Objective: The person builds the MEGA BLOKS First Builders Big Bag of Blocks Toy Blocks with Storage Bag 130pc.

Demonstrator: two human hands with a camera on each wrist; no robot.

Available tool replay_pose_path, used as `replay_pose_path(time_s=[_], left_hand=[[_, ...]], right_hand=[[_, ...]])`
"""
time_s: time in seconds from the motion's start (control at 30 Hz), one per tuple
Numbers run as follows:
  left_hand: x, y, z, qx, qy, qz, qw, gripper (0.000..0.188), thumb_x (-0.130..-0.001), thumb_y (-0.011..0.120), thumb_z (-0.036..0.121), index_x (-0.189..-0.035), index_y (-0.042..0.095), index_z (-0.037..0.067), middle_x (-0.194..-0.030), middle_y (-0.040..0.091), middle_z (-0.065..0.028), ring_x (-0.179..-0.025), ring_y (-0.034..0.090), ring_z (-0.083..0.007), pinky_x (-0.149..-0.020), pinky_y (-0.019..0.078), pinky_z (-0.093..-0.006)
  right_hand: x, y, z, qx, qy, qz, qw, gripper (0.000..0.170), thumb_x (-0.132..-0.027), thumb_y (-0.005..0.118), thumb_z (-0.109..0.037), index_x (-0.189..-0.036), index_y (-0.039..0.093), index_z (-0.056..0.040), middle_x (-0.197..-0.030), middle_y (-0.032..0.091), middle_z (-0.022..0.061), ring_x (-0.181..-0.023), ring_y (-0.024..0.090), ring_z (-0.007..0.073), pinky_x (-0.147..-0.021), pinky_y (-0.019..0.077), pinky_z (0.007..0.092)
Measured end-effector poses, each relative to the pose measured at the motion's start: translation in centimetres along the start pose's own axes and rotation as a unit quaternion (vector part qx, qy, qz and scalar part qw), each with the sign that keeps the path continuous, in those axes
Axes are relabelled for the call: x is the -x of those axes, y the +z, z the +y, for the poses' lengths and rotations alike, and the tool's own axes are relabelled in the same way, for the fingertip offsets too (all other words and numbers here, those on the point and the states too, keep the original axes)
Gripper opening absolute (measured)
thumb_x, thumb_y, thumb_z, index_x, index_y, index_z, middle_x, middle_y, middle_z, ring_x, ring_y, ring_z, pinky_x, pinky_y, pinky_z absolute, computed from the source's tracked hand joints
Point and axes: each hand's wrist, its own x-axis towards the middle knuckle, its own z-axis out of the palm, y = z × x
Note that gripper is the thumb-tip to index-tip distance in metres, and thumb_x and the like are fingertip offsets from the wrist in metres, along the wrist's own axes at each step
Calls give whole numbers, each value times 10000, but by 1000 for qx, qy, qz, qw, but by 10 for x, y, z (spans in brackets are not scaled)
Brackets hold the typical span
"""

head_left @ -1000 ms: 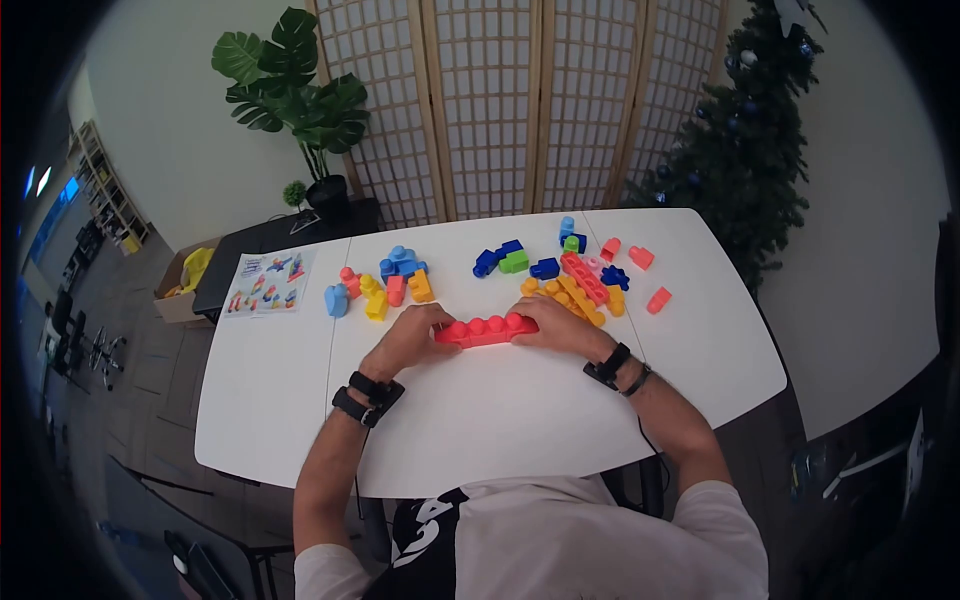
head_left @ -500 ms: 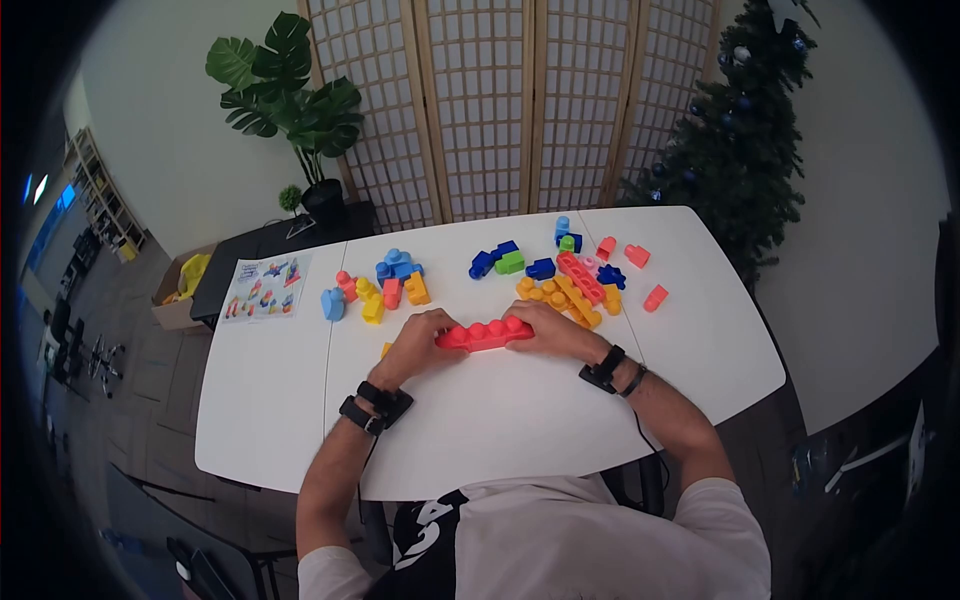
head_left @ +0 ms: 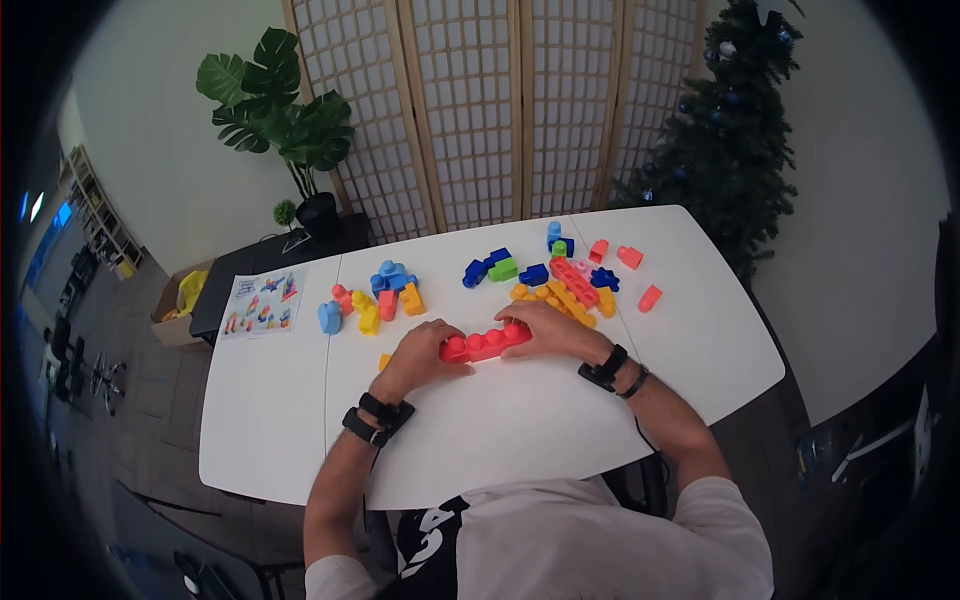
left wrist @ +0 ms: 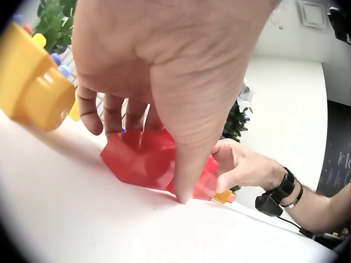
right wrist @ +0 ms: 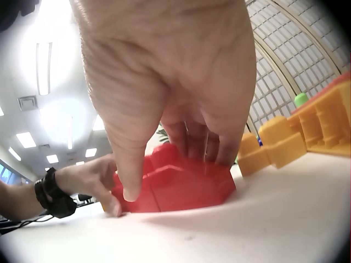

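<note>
A row of joined red toy building blocks point(head_left: 487, 345) stands on the white table, its round studs facing up. At its left end my left hand point(head_left: 425, 358) grips it, the thumb on the near side and the fingers behind. My right hand point(head_left: 552, 333) holds the right end the same way. In the left wrist view the left thumb presses the near face of the red blocks point(left wrist: 143, 159). The right wrist view shows a seam in the red row point(right wrist: 186, 186) beside the right thumb. An orange block point(head_left: 385, 361) lies just left of my left hand.
Behind my right hand lie orange blocks point(head_left: 575, 304) and a long red block point(head_left: 573, 282). Dark blue blocks point(head_left: 474, 273) and a green one point(head_left: 503, 270) sit farther back. Light blue blocks point(head_left: 392, 277) and yellow ones point(head_left: 368, 318) stand left. A picture sheet point(head_left: 262, 303) lies at far left.
The red row has tilted slightly in the head view, its left end coming a little nearer to me with my left hand. The orange block beside that hand has come into view.
</note>
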Motion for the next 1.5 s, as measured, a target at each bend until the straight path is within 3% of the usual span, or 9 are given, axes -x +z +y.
replay_pose_path(time_s=[0.2,0.27,0.47,0.8,0.87,1.1,1.27,1.33,1.5], left_hand=[[20,-33,6,-40,26,63,997,832,-708,1008,405,-1401,684,80,-1298,730,-131,-1222,675,-319,-1047,540,-419],[26,-45,3,-52,13,90,995,810,-722,1010,380,-1397,683,72,-1301,728,-137,-1236,673,-318,-1059,529,-427],[38,-71,-6,-59,-3,147,987,663,-786,984,332,-1325,716,55,-1235,740,-121,-1112,714,-289,-958,574,-391],[23,-72,10,86,-49,158,982,403,-968,859,317,-1230,761,27,-1055,792,-99,-913,755,-193,-819,612,-335],[13,-66,18,344,-114,107,926,427,-1062,740,402,-1242,750,15,-1013,788,-122,-867,764,-168,-796,630,-298],[-7,-56,46,518,-149,68,839,486,-1117,653,391,-1348,677,-36,-1048,781,-148,-994,789,-195,-932,643,-313],[-2,-51,32,455,-40,133,880,430,-1090,710,308,-1348,684,-36,-1174,774,-116,-1064,772,-190,-1036,604,-323],[1,-51,22,431,-36,126,893,413,-1077,731,284,-1333,695,-38,-1200,770,-113,-1060,768,-184,-1034,601,-320],[6,-42,7,331,9,127,935,366,-1026,797,243,-1278,738,-17,-1152,782,-94,-1057,748,-170,-998,600,-311]], right_hand=[[19,-49,21,-5,132,117,984,438,-925,840,-255,-1227,710,35,-1123,734,187,-1046,705,343,-895,575,435],[25,-53,43,196,173,223,939,444,-921,849,-292,-1167,728,58,-1091,738,212,-1052,711,353,-881,572,437],[34,-69,51,223,333,135,906,471,-869,893,-355,-1020,755,69,-996,747,233,-950,730,361,-828,579,436],[19,-77,17,-15,176,254,951,375,-853,910,-96,-1130,666,-27,-1051,759,107,-1079,741,238,-909,596,341],[11,-71,-1,-69,65,264,960,348,-867,882,-43,-1128,654,-9,-1100,735,107,-1124,720,212,-921,588,347],[-6,-48,-47,29,-104,223,969,323,-878,831,-23,-1138,641,-7,-1218,681,107,-1178,665,271,-1018,559,395],[-10,-47,-53,-53,-114,261,957,392,-926,827,-71,-1276,663,-4,-1301,692,114,-1243,673,272,-1050,565,399],[-10,-49,-41,-232,2,185,955,487,-939,840,-135,-1375,664,-13,-1290,730,135,-1174,727,257,-1048,579,391],[-4,-41,-26,-174,18,131,976,436,-937,839,-144,-1329,708,-7,-1227,765,137,-1125,752,233,-1052,585,358]])
